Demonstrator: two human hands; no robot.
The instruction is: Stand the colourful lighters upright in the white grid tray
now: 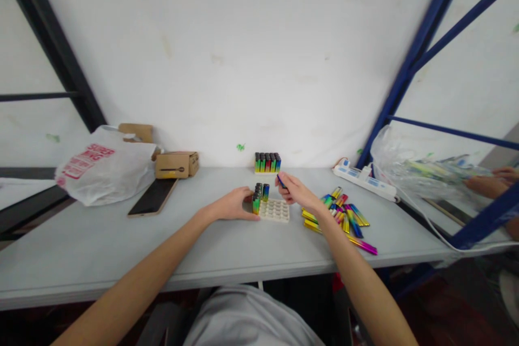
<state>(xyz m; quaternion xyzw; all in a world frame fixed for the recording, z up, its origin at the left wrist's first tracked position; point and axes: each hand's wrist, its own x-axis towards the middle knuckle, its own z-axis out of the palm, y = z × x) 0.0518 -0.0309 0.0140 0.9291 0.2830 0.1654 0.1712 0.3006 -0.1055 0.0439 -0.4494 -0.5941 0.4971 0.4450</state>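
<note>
From the head view, your left hand [233,204] is curled around the left end of the white tray [274,212], its fingers and thumb spread about the standing pieces [256,204]. Your right hand [298,193] pinches a dark blue piece [281,180] above the tray's far right side. You seem to be standing shiny pieces in the holes; the next move calls for lining this one up with a free hole while the left hand steadies the tray.

Your right forearm covers part of the loose pile [344,219]. A filled block [267,163] stands by the wall, well clear of your hands. A phone [154,196] and cardboard box [172,165] lie left, a power strip [365,180] right; none blocks you.
</note>
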